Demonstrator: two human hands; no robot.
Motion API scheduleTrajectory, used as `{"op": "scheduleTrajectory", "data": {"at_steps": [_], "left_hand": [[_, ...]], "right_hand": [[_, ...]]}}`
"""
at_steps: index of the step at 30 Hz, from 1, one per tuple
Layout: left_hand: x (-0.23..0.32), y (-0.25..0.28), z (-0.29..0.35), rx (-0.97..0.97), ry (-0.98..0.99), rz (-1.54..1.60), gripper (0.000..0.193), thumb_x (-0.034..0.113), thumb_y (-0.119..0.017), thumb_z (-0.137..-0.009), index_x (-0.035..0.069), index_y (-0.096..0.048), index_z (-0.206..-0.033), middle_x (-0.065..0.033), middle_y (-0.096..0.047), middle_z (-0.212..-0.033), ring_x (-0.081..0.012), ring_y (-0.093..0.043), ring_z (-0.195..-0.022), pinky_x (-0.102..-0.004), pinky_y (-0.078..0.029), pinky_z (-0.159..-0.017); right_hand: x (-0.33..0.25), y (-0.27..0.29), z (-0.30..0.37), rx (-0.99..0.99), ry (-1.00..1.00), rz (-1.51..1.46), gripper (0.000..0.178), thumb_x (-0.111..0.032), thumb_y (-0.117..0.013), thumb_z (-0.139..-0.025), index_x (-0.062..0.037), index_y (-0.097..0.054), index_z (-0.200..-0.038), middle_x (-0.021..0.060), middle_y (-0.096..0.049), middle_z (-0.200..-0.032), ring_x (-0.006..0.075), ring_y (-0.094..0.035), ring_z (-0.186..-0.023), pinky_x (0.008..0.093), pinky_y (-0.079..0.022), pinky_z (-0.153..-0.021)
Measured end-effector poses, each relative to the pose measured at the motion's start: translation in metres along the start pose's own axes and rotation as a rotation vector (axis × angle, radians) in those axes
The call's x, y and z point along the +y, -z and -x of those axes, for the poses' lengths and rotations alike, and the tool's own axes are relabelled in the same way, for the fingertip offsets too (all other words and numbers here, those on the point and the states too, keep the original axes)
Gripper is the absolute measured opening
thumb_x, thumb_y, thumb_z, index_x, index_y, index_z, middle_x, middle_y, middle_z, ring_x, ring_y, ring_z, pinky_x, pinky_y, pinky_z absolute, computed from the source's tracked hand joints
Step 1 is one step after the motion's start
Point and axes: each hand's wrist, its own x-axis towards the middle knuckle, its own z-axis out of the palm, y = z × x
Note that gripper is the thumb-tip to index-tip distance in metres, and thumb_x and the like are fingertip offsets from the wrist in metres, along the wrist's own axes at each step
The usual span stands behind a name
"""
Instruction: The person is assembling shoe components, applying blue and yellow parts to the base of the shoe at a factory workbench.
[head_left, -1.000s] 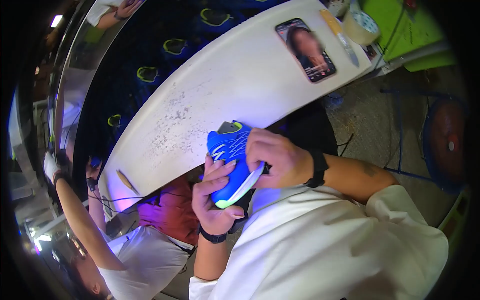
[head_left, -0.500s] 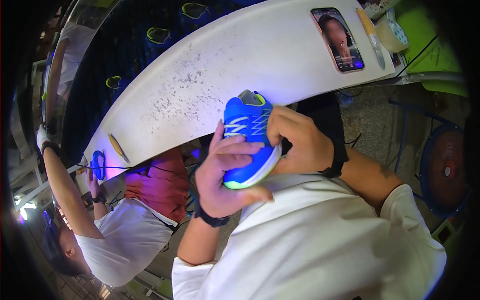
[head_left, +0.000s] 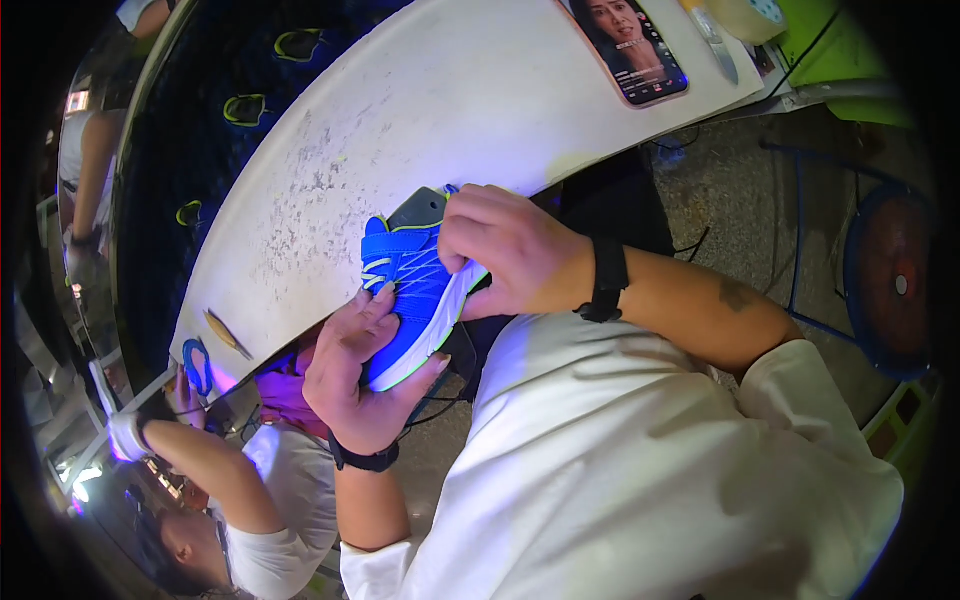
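Note:
A blue sneaker [head_left: 415, 285] with pale laces, a white sole and thin green edging is held just over the near edge of the table, its toe toward me. My left hand [head_left: 350, 375] wraps round the toe end, thumb at the sole and fingers on the upper. On the other side, my right hand [head_left: 520, 250] grips the shoe near the heel and collar, fingers bent over its side. The grey lining shows at the shoe's opening. My right fingertips are partly hidden behind the shoe.
On the white table [head_left: 310, 150], dark specks are scattered. A phone [head_left: 632, 50], a knife [head_left: 718, 45] and a tape roll [head_left: 750, 15] lie at the far right. Several shoes sit on a dark conveyor [head_left: 215, 150]. A co-worker's arm [head_left: 215, 465] is at left, near a small yellowish tool [head_left: 228, 334].
The shoe and both hands have shifted left in the picture. The shoe is turned so more of its side and sole shows, and my right hand is closer to its collar.

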Motion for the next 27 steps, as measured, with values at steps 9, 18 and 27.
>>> {"op": "scheduleTrajectory", "data": {"at_steps": [9, 18, 27], "left_hand": [[-0.038, 0.019, -0.02, -0.297, 0.646, 0.047, 0.063, 0.04, -0.089, -0.072, 0.005, -0.041, -0.094, -0.0026, -0.047, -0.08, -0.0124, -0.044, -0.073, -0.0269, -0.043, -0.064], [-0.039, -0.025, -0.013, 0.185, 0.527, 0.9, 0.09, 0.039, -0.084, -0.074, 0.004, -0.034, -0.141, -0.0116, -0.063, -0.106, -0.0191, -0.064, -0.097, -0.032, -0.052, -0.088], [0.01, 0.009, -0.101, 0.078, 0.173, 0.001, 0.072, 0.032, -0.095, -0.059, 0.001, -0.06, -0.114, -0.0159, -0.071, -0.089, -0.0282, -0.072, -0.085, -0.0354, -0.056, -0.08]], "right_hand": [[-0.01, -0.036, -0.024, -0.124, -0.124, 0.415, 0.042, -0.028, -0.084, -0.064, -0.008, -0.054, -0.086, 0.0088, -0.054, -0.086, 0.0303, -0.059, -0.082, 0.0392, -0.049, -0.07], [0.003, 0.026, -0.04, 0.241, -0.473, -0.628, 0.046, -0.04, -0.071, -0.094, -0.0016, -0.059, -0.117, 0.0043, -0.063, -0.092, 0.0108, -0.059, -0.086, 0.0262, -0.048, -0.08], [-0.01, 0.033, -0.11, 0.118, -0.516, -0.859, 0.074, -0.066, -0.04, -0.099, 0.0013, -0.062, -0.119, 0.0131, -0.067, -0.108, 0.0194, -0.067, -0.098, 0.0314, -0.055, -0.089]]}}
